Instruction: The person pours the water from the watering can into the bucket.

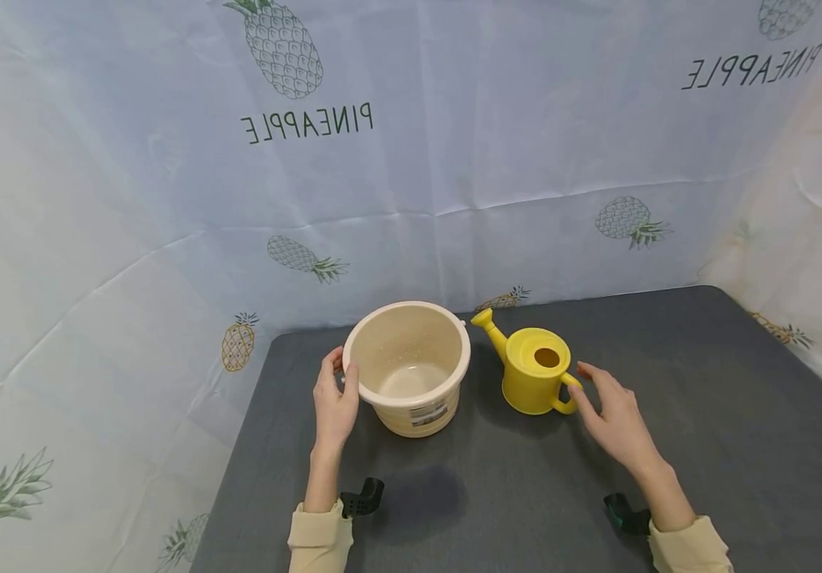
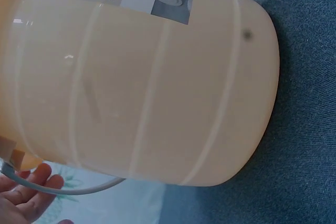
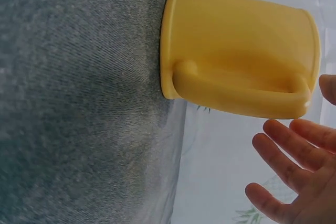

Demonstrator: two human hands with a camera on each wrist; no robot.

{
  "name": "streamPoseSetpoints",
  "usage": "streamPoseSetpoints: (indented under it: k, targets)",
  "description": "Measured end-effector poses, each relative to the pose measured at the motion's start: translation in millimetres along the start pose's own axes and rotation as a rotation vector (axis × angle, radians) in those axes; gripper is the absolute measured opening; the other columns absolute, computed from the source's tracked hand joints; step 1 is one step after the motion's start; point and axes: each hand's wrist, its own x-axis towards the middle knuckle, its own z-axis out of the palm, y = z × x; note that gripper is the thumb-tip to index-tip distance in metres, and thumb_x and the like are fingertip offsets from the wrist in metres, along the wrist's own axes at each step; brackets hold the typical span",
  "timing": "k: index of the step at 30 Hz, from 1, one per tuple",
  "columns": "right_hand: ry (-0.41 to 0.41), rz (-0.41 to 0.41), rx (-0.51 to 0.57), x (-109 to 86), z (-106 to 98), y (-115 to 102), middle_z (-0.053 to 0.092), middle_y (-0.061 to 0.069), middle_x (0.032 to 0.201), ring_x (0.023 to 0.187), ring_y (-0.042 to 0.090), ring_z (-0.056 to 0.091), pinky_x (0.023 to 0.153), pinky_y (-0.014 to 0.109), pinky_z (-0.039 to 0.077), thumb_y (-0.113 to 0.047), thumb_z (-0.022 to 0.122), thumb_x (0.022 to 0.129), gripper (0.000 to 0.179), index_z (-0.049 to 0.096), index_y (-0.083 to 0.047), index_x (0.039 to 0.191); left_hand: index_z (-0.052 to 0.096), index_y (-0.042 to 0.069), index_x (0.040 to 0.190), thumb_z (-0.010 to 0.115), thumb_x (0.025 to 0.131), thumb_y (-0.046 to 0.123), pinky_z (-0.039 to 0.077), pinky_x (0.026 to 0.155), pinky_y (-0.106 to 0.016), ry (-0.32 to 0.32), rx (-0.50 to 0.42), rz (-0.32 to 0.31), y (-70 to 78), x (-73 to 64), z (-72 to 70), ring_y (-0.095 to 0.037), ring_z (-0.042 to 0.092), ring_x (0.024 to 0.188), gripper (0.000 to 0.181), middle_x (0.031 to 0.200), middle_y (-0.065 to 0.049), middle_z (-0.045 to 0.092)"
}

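Observation:
A cream plastic bucket (image 1: 418, 398) stands upright on the dark table, with a printed label on its front. My left hand (image 1: 335, 402) is at the bucket's left rim, thumb toward the front and fingers farther back. The left wrist view shows those fingers (image 2: 39, 192) loosely bent beside the thin bail handle (image 2: 79, 190), not closed round it. To the right of the bucket stands a yellow watering can (image 1: 528, 382), its spout pointing left. My right hand (image 1: 614, 418) is spread beside the can's handle (image 3: 236, 95), fingers apart and nothing in its grasp.
Dark cloth covers the table (image 1: 496, 509). White fabric with pineapple prints (image 1: 439, 143) hangs behind and along both sides, close to the table's back edge. Each wrist carries a small black camera mount (image 1: 363, 500).

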Motion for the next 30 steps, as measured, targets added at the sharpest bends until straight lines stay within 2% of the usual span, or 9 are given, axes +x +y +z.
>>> streamPoseSetpoints:
  k: [5, 10, 12, 15, 17, 22, 30]
  targets:
    - [0.01, -0.003, -0.001, -2.1, 4.6, 2.6, 0.055, 0.024, 0.11, 0.101, 0.041, 0.05, 0.084, 0.06, 0.031, -0.01, 0.06, 0.091, 0.04, 0.048, 0.01, 0.123, 0.046, -0.002, 0.13, 0.05, 0.097, 0.016, 0.042, 0.083, -0.045, 0.004, -0.022, -0.01, -2.0, -0.4, 1.6, -0.029, 0.051, 0.105, 0.038, 0.116, -0.02, 0.056]
    - [0.008, -0.004, 0.002, -3.3, 8.9, 5.4, 0.056, 0.023, 0.107, 0.096, 0.039, 0.054, 0.081, 0.057, 0.037, -0.006, 0.061, 0.089, 0.034, 0.05, 0.009, 0.119, 0.045, -0.005, 0.131, 0.05, 0.096, 0.011, 0.042, 0.082, -0.042, 0.003, -0.043, -0.008, 0.1, -0.6, 3.0, -0.032, 0.052, 0.105, 0.038, 0.116, -0.023, 0.055]
    - [0.004, -0.007, 0.013, -3.1, 10.9, 6.4, 0.057, 0.021, 0.106, 0.093, 0.036, 0.056, 0.078, 0.054, 0.042, -0.005, 0.06, 0.089, 0.032, 0.051, 0.008, 0.117, 0.044, -0.008, 0.13, 0.049, 0.096, 0.007, 0.042, 0.08, -0.036, -0.001, -0.047, -0.004, 9.0, -1.6, 1.5, -0.034, 0.052, 0.102, 0.037, 0.115, -0.025, 0.055]
    - [0.0, -0.007, 0.042, -2.5, 14.3, 8.3, 0.06, 0.016, 0.099, 0.083, 0.026, 0.058, 0.069, 0.041, 0.046, -0.004, 0.059, 0.09, 0.025, 0.054, 0.006, 0.113, 0.043, -0.012, 0.128, 0.048, 0.096, 0.004, 0.04, 0.077, -0.027, -0.006, -0.056, -0.004, 23.6, -3.2, -1.2, -0.035, 0.052, 0.098, 0.037, 0.113, -0.029, 0.054]
    - [0.004, -0.002, 0.072, -2.5, 16.4, 9.3, 0.06, 0.012, 0.095, 0.078, 0.018, 0.055, 0.065, 0.031, 0.045, -0.004, 0.058, 0.091, 0.021, 0.055, 0.004, 0.11, 0.043, -0.014, 0.127, 0.047, 0.095, 0.001, 0.038, 0.075, -0.023, -0.004, -0.053, 0.007, 33.0, -4.5, -2.6, -0.035, 0.052, 0.095, 0.036, 0.111, -0.03, 0.054]
    - [0.038, 0.012, 0.131, -3.4, 22.3, 12.4, 0.059, 0.01, 0.088, 0.076, 0.005, 0.048, 0.064, 0.02, 0.038, -0.005, 0.055, 0.093, 0.014, 0.056, 0.002, 0.105, 0.042, -0.015, 0.127, 0.046, 0.095, 0.0, 0.035, 0.075, -0.018, -0.006, -0.074, 0.012, 37.5, -5.5, -3.2, -0.034, 0.051, 0.093, 0.036, 0.11, -0.031, 0.054]
    - [0.063, 0.032, 0.19, -4.2, 28.8, 14.1, 0.06, 0.009, 0.088, 0.08, 0.006, 0.051, 0.069, 0.012, 0.036, -0.006, 0.052, 0.095, 0.011, 0.056, 0.003, 0.1, 0.041, -0.013, 0.129, 0.046, 0.096, 0.004, 0.036, 0.074, -0.023, -0.024, -0.089, -0.018, 34.3, -4.8, -4.1, -0.032, 0.05, 0.093, 0.037, 0.112, -0.031, 0.053]
